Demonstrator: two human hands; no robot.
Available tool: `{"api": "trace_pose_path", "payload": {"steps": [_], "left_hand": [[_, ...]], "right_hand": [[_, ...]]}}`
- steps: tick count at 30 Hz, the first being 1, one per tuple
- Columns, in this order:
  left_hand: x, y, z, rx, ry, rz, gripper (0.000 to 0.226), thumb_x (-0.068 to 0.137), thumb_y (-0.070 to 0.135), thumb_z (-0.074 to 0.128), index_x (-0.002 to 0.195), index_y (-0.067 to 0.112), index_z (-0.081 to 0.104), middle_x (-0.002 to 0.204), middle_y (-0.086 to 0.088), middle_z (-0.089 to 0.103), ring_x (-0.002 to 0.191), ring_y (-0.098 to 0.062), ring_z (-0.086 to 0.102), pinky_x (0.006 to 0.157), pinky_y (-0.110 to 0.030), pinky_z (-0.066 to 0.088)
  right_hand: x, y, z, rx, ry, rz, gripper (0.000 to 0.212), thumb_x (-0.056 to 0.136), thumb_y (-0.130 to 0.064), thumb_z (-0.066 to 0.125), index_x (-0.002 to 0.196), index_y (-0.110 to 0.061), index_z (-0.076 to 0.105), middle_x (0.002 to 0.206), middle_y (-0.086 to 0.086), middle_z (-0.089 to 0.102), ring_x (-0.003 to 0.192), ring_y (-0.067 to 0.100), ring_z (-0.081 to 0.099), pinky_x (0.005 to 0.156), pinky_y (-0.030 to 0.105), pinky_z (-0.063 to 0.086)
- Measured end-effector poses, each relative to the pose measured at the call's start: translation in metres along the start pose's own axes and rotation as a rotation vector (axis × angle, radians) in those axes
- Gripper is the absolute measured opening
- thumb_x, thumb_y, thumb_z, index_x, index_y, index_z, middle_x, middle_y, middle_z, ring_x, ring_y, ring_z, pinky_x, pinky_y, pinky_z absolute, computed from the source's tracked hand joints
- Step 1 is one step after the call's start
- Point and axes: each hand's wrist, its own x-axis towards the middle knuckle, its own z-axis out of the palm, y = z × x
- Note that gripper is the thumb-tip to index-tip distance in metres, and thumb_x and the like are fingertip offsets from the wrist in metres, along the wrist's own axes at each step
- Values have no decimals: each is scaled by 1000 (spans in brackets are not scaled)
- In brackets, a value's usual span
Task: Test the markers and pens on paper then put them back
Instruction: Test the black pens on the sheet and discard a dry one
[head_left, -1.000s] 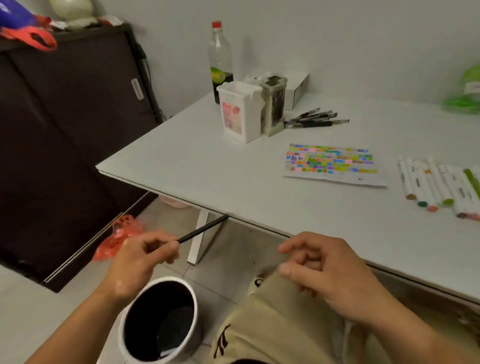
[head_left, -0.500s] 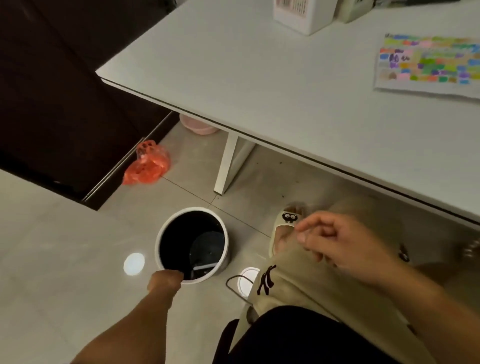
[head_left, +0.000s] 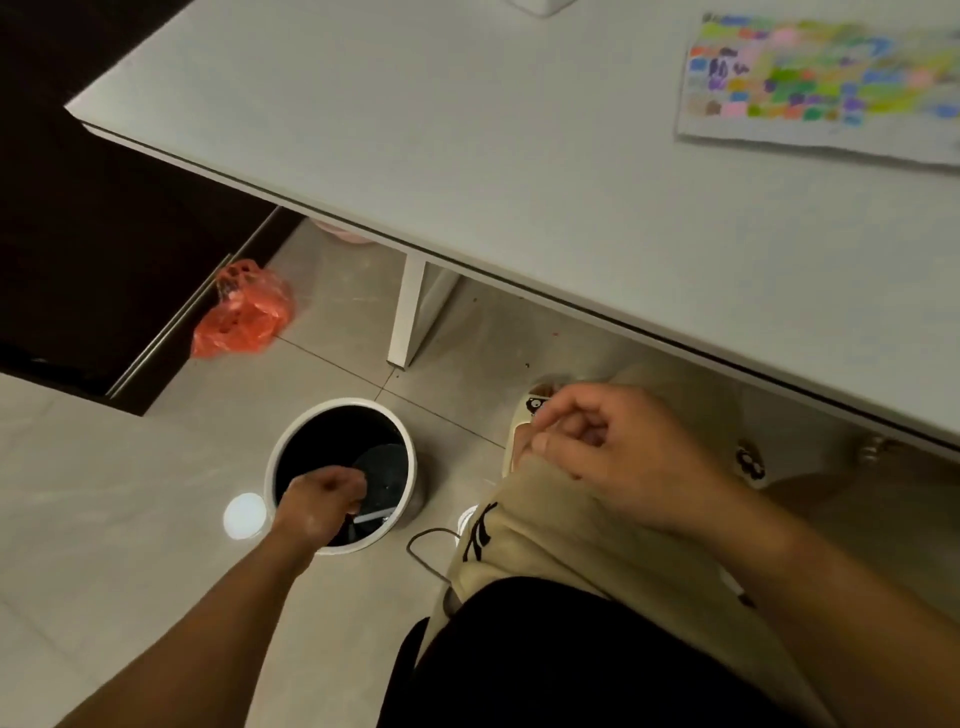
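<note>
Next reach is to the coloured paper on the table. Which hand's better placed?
Probably right: right hand rests on the knee, nearer the paper; left hand is down over the bin.

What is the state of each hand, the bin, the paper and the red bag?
left hand, curled over the bin; grip unclear.
right hand, loosely curled on the knee, nothing seen in it.
bin, upright on the floor, top open.
paper, flat on the table, covered with colour marks.
red bag, crumpled on the floor.
</note>
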Motion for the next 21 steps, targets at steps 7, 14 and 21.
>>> {"api": "trace_pose_path", "payload": {"steps": [7, 14, 21], "left_hand": [[-96, 164, -54, -88, -148, 694, 33, 81, 56, 70, 108, 35, 72, 93, 4, 76, 79, -10, 71, 70, -22, 55], [-144, 301, -57, -132, -190, 1052, 33, 81, 55, 69, 106, 34, 74, 94, 1, 76, 80, -18, 72, 75, -26, 56], [-115, 423, 0, 145, -137, 1098, 10, 93, 27, 68, 95, 34, 74, 85, 13, 75, 76, -5, 68, 69, -17, 49]], "right_hand": [[-50, -72, -51, -164, 70, -328, 11, 88, -35, 74, 98, -36, 71, 82, -14, 70, 76, 5, 65, 67, 13, 50], [-73, -91, -151, -283, 386, -403, 8, 86, -42, 73, 94, -40, 71, 81, -19, 69, 79, 4, 66, 65, 7, 45], [-42, -62, -232, -308, 583, -222, 4, 84, -38, 75, 83, -39, 71, 78, -22, 69, 71, 1, 64, 64, 8, 45]]}}
